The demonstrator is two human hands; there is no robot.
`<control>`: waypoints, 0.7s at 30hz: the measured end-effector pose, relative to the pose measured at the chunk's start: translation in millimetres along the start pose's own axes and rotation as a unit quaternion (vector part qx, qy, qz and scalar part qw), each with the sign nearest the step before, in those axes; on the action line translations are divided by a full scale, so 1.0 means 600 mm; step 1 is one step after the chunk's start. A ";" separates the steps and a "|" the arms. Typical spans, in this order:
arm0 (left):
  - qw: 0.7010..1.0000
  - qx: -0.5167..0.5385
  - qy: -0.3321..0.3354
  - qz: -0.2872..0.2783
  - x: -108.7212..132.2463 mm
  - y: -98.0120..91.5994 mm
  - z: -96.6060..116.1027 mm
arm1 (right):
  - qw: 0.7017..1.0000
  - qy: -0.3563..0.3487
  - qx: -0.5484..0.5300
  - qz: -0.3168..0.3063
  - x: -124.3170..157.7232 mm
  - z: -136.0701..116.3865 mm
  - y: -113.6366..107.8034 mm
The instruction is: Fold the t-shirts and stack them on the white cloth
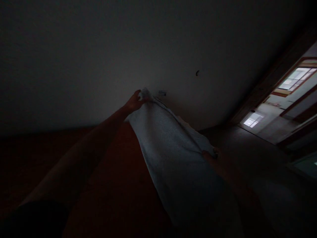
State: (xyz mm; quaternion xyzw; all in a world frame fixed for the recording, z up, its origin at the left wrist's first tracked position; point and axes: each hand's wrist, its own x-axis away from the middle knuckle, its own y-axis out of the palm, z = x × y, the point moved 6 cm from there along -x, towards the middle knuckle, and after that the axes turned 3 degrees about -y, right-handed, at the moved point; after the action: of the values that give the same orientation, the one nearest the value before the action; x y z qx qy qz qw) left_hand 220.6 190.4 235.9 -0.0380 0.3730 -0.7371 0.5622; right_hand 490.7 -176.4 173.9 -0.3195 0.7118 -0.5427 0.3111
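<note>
A pale grey cloth [170,142] hangs stretched between my two hands in the dim light. Its upper left corner is pinched by my left hand [135,101], the fingers closed and the fabric bunched above them. Lower down on the right, my right hand [214,158] grips another part of the top edge, which runs slanting between the two hands. The cloth drapes down toward me, and its lower part fades into shadow. What kind of cloth it is, I cannot tell.
Below the cloth lies a dark reddish-brown surface [119,181]. A plain wall [99,59] stands behind, bearing a small label [162,93] and a dark hook-like mark [197,73]. To the right, a doorway opens on a brighter room with a window [297,78].
</note>
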 end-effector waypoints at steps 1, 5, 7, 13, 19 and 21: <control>0.999 0.023 0.011 -0.028 -0.002 0.031 0.019 | 0.999 0.021 0.028 -0.006 -0.013 0.023 0.006; 0.984 -0.006 0.107 -0.144 0.076 0.125 0.042 | 0.993 0.027 0.107 -0.032 -0.014 0.068 0.056; 0.968 -0.038 0.161 -0.189 0.150 0.149 0.019 | 0.994 -0.006 0.098 -0.051 0.002 0.051 0.089; 0.970 -0.134 0.118 -0.162 0.373 0.098 -0.132 | 0.982 -0.184 0.007 -0.032 0.040 -0.110 0.162; 0.961 -0.267 0.049 -0.050 0.540 -0.051 -0.236 | 0.936 -0.324 -0.123 -0.063 0.073 -0.296 0.259; 0.955 -0.295 0.027 -0.026 0.579 -0.088 -0.258 | 0.926 -0.341 -0.145 -0.077 0.089 -0.349 0.291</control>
State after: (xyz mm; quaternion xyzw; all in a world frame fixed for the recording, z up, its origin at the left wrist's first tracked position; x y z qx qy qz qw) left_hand -22.3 -24.0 29.6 -0.1916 0.5878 -0.6096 0.4962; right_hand 272.6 -62.4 44.6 -0.5810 0.6070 -0.3140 0.4421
